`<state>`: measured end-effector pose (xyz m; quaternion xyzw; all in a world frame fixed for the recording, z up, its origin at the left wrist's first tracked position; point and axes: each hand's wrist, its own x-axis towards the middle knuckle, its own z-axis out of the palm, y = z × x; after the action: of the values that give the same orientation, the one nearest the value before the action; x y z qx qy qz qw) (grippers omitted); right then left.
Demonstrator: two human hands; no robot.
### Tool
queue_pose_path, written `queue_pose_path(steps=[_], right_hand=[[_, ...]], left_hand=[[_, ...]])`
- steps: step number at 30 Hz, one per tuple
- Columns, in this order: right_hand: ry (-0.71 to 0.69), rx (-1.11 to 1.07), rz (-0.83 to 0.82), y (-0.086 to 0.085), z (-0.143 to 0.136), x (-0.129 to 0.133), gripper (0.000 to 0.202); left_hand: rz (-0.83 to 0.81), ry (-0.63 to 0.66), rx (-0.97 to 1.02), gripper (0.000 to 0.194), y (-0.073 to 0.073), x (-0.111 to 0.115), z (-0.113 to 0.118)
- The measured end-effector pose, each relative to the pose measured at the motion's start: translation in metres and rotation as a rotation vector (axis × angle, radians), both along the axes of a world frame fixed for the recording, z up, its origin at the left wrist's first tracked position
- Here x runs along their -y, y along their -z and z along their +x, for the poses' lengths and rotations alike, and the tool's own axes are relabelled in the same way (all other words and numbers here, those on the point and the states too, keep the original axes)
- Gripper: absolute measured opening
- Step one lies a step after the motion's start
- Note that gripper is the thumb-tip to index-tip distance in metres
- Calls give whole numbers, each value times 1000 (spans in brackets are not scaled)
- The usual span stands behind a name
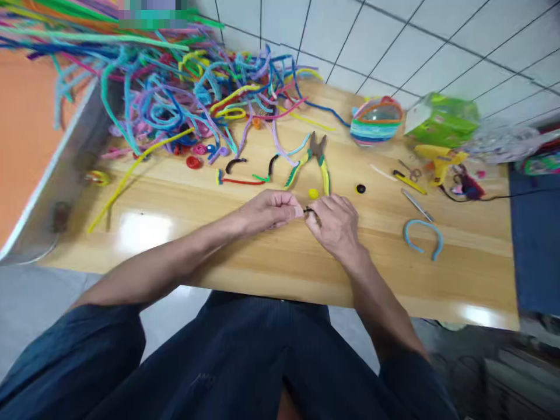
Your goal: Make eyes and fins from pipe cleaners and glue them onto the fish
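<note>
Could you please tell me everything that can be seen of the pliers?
The pliers have a dark, metal-looking head and yellow-and-green handles that look coated. They lie on the wooden table, jaws parted and pointing away from the person, handles spread. A yellow round piece sits between the handle ends. The right handle ends close to the right hand; whether they touch is unclear.

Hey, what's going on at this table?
A left hand and a right hand are pinching a small dark piece between them, over the table. Pliers lie open just beyond the hands, with a yellow button between their handles. A big tangle of colorful fuzzy sticks is heaped off to the left.
</note>
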<state>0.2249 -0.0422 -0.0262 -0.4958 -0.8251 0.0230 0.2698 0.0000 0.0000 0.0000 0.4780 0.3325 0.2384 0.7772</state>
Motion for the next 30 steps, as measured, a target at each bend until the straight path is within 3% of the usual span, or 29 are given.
queue_pose_path(steps=[5,10,13,17,19,21,26,30], right_hand=[[22,-461,-219,-1,-7,-4,17],[76,-733,-478,1,-3,-2,29],[90,-854,-639,1,2,-3,34],[73,-1018,-819,0,12,-7,34],[74,-1005,-832,-3,17,-9,30],[84,-929,-800,-8,19,-11,26],[94,-847,-738,-22,12,-11,28],[96,-755,-736,-31,5,-8,29]], left_hand=[[-119,-122,46,32,9,-2,4],[-110,-126,-8,33,15,-2,6],[95,-96,-85,33,18,-7,1],[617,-48,-198,27,22,-10,-5],[816,-29,-272,24,26,-7,-4],[884,-15,-311,20,30,-3,-2],[819,-96,-264,15,37,2,3],[758,-87,-208,18,34,2,3]])
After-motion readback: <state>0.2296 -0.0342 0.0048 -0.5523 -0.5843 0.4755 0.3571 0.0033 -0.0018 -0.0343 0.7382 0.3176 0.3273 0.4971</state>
